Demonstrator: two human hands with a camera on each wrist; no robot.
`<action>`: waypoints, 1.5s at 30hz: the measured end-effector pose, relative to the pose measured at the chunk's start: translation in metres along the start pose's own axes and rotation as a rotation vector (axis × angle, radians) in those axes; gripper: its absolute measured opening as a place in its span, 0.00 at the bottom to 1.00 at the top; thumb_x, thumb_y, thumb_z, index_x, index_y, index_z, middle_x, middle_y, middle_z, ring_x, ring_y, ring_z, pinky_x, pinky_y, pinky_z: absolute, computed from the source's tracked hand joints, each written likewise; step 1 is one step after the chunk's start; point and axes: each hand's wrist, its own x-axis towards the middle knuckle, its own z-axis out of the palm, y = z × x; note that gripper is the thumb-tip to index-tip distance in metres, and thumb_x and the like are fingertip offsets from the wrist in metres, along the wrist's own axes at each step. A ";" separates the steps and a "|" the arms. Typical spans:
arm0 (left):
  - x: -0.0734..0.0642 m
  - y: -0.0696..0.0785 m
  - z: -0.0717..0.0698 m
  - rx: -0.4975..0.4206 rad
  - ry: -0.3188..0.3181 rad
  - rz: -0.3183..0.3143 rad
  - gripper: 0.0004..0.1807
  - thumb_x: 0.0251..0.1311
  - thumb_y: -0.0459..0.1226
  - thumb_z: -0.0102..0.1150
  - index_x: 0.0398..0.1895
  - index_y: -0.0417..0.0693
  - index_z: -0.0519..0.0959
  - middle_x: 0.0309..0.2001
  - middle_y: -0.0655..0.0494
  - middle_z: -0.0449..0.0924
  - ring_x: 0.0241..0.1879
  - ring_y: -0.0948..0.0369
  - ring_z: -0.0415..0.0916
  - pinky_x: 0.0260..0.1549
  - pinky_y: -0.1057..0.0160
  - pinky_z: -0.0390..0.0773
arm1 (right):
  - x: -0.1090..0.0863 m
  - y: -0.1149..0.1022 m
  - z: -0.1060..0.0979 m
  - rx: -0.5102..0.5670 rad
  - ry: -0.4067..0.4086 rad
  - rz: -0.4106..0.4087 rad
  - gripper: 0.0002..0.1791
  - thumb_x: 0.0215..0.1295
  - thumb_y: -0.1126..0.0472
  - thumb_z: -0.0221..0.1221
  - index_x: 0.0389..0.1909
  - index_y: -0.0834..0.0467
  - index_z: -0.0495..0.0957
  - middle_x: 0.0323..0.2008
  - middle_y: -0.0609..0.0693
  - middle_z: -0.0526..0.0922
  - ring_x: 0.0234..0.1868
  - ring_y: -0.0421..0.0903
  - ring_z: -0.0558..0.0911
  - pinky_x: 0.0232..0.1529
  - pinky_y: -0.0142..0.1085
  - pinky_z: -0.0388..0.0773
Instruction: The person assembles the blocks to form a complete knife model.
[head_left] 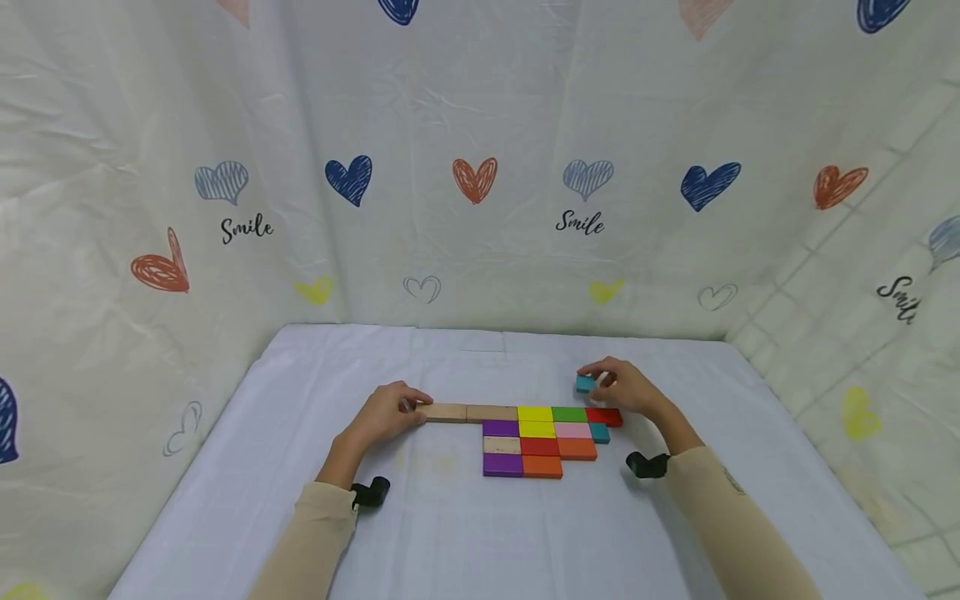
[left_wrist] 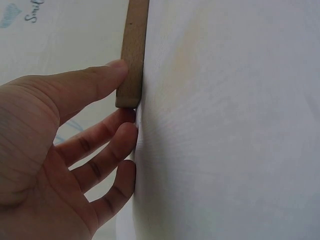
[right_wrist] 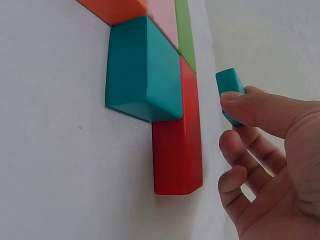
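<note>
In the head view, coloured and bare-wood blocks lie in several stepped rows on the white cloth. My left hand (head_left: 390, 412) pinches the left end of a natural-wood block (head_left: 444, 412) in the back row. The left wrist view shows the thumb on that wooden block (left_wrist: 133, 55), its other fingers curled low at the cloth. Between thumb and fingertips my right hand (head_left: 624, 385) holds a small teal block (head_left: 585, 384), behind the row's right end. In the right wrist view this teal block (right_wrist: 230, 90) is beyond the red block (right_wrist: 177, 160) and a second teal block (right_wrist: 135, 70).
A second wooden block (head_left: 492, 413), then yellow, green and red blocks (head_left: 604, 417) continue the back row. Purple blocks (head_left: 502, 465) and orange blocks (head_left: 543, 467) stand in front. The white cloth (head_left: 465, 533) covers the table, and a heart-printed curtain (head_left: 480, 250) hangs behind it.
</note>
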 end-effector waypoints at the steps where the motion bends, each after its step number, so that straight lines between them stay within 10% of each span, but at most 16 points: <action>1: 0.000 0.000 0.000 -0.002 0.000 0.003 0.14 0.59 0.37 0.73 0.49 0.56 0.89 0.38 0.58 0.81 0.34 0.62 0.74 0.36 0.62 0.74 | -0.003 -0.001 -0.001 -0.001 -0.004 -0.010 0.24 0.64 0.62 0.68 0.62 0.53 0.81 0.54 0.58 0.79 0.47 0.51 0.76 0.41 0.37 0.79; 45: 0.000 0.001 0.000 -0.001 -0.004 0.025 0.14 0.59 0.36 0.73 0.49 0.54 0.88 0.39 0.57 0.81 0.34 0.62 0.74 0.35 0.62 0.74 | -0.111 -0.023 0.039 0.022 -0.117 -0.205 0.21 0.62 0.59 0.71 0.56 0.49 0.84 0.43 0.48 0.78 0.37 0.42 0.77 0.37 0.30 0.79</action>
